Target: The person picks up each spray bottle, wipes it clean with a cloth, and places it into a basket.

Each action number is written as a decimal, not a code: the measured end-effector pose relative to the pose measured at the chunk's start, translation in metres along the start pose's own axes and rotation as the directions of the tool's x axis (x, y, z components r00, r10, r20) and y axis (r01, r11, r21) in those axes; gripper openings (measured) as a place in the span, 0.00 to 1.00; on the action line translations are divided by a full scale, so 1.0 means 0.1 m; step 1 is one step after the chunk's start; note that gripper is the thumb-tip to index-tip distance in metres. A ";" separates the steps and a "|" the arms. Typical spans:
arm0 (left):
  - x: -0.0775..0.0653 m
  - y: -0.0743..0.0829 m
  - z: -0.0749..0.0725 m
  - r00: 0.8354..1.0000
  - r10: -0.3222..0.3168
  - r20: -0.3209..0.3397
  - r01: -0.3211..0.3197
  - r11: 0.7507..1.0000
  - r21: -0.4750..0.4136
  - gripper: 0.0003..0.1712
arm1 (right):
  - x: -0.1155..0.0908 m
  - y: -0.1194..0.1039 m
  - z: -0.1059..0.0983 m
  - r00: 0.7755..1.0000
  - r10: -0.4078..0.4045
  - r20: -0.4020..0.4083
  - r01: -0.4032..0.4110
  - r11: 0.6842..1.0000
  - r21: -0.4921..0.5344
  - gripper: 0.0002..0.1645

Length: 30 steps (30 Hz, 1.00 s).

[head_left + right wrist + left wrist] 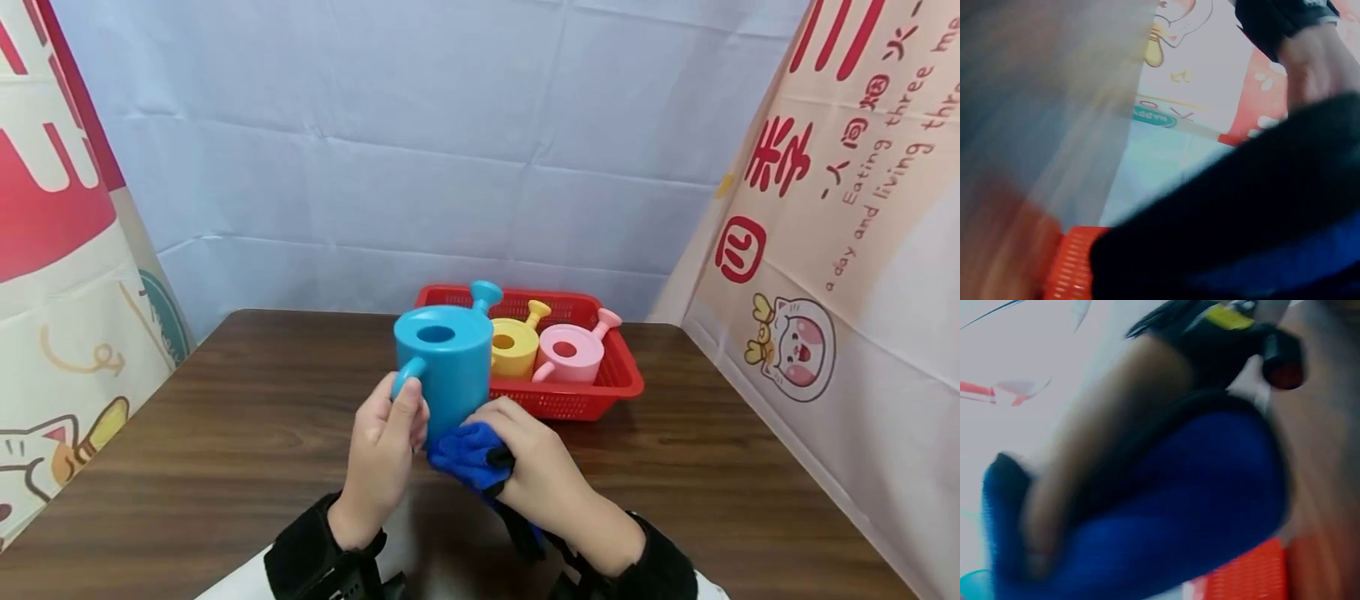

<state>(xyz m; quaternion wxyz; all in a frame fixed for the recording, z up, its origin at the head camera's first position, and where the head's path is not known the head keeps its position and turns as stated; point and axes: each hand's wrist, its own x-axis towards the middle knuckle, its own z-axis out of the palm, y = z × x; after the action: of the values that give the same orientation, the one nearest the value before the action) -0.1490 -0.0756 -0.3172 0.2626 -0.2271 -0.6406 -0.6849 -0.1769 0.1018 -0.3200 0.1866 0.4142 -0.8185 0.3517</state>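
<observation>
A blue toy watering can [453,375] is held upright above the table, its spout pointing away to the back right. My left hand [386,454] grips it by the handle, thumb on the near side. In my right hand [536,462] is a bunched blue cloth [467,454] with black edging, held against the lower right side of the can. The cloth [1179,512] fills much of the left wrist view, blurred. In the right wrist view the black edge and blue part of the cloth [1297,253] cover the lower right, hiding the fingers.
Behind the can, a red plastic basket [626,385] stands on the brown wooden table [247,400]. Inside it are a yellow watering can [513,357] and a pink watering can [581,360]. Light cloth sheets [420,167] hang behind and at both sides.
</observation>
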 end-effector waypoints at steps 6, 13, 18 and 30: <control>-0.11 -0.09 0.04 0.986 -0.152 0.062 0.154 0.988 -0.030 0.17 | 0.16 -0.03 -0.19 0.989 -0.052 -0.137 0.051 0.999 -0.012 0.30; -0.11 -0.09 0.04 0.979 -0.196 0.063 0.196 0.981 -0.005 0.18 | 0.23 0.00 -0.25 0.937 -0.180 -0.300 0.155 0.982 -0.106 0.33; -0.09 -0.10 0.00 0.974 -0.222 0.041 0.224 0.974 -0.027 0.20 | 0.12 0.03 -0.08 0.954 -0.191 -0.231 0.167 0.979 -0.120 0.34; 0.05 -0.08 -0.12 0.974 -0.226 -0.005 0.224 0.971 -0.087 0.23 | -0.06 0.13 0.14 0.958 -0.286 -0.025 0.278 0.945 -0.175 0.34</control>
<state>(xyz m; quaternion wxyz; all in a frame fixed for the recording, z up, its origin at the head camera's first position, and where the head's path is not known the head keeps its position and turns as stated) -0.1578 -0.0874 -0.3214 0.1783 -0.1589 -0.6301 -0.7388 -0.1843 0.1005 -0.3382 0.2900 0.5008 -0.7727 0.2607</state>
